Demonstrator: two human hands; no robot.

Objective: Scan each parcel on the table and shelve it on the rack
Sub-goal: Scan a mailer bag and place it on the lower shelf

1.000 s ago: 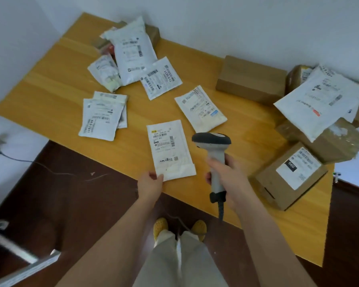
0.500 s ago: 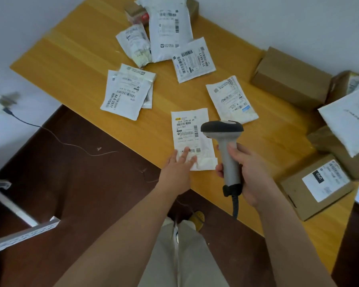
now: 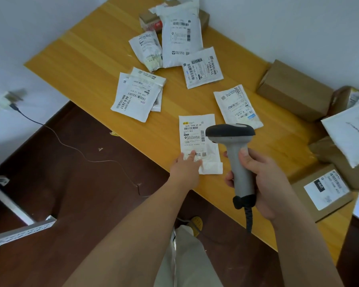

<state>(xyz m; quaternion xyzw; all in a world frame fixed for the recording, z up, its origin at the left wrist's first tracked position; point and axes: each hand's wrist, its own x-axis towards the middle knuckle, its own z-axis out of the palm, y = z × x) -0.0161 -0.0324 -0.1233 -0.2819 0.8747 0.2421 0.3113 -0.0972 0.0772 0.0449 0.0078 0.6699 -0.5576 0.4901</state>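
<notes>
My left hand (image 3: 186, 169) has slid up onto the near-edge parcel (image 3: 198, 141), fingers flat, pinning it to the counter (image 3: 87, 59). Right hand (image 3: 263, 183) grip is wrapped round the scanner (image 3: 236, 154), whose head now sits over the label, so it looks ready to scan.

Table (image 3: 95, 59) smooth wood-grain; parcels (image 3: 197, 129) glossy white plastic; boxes (image 3: 294, 90) matt cardboard; scanner (image 3: 236, 154) grey plastic.

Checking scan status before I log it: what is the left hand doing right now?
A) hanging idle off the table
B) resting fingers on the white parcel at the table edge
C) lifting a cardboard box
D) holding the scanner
B: the left hand lays straight fingers on the white parcel, while the right hand holds the scanner.
</notes>
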